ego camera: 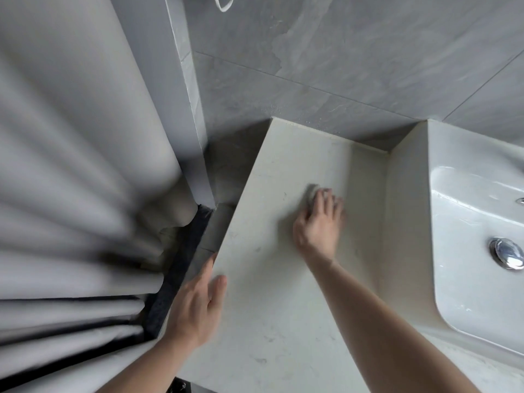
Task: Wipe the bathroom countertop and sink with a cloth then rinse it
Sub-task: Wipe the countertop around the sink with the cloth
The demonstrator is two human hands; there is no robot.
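A cream stone countertop (283, 307) fills the middle of the view. My right hand (317, 225) presses a small grey cloth (313, 191) flat on it, fingers spread over the cloth, which is mostly hidden and blurred. My left hand (198, 304) rests on the countertop's left edge, thumb over the side, fingers straight. The white sink (465, 211) sits at the right, with a chrome drain plug (507, 256) in its basin.
A grey shower curtain (71, 165) hangs in folds at the left, above a dark threshold strip (175, 273). Grey wall tiles (340, 52) rise behind the countertop. A low raised ledge (405, 194) separates countertop and sink.
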